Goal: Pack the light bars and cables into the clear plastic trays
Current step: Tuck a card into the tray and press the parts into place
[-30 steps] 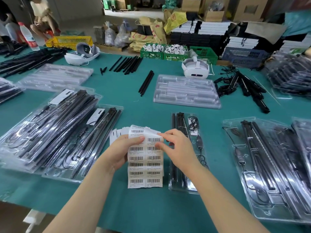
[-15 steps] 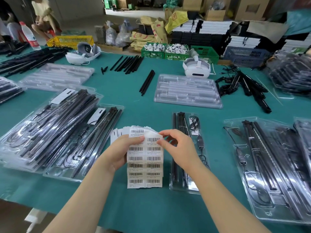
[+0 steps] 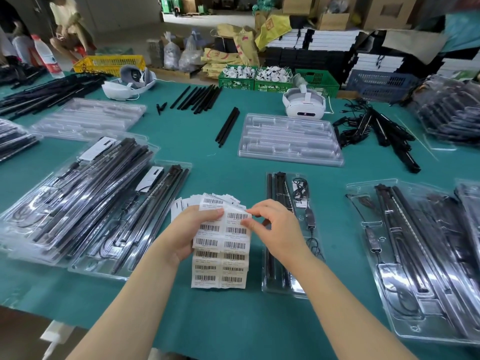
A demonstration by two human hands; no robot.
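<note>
Left hand (image 3: 193, 229): still gripping the white barcode label sheet (image 3: 220, 252) near the green table's (image 3: 233, 320) front edge.
Right hand (image 3: 275, 227): pinching, now peeling the sheet's upper right label; labelling is starting.

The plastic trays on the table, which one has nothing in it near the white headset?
The empty clear tray just in front of the white headset. Its slots are bare, while the filled trays nearer the person hold black bars and cables.

Two bare forearms, left hand (image 3: 193, 229), right hand (image 3: 276, 229), no sleeves, gloves or jewellery visible
</note>
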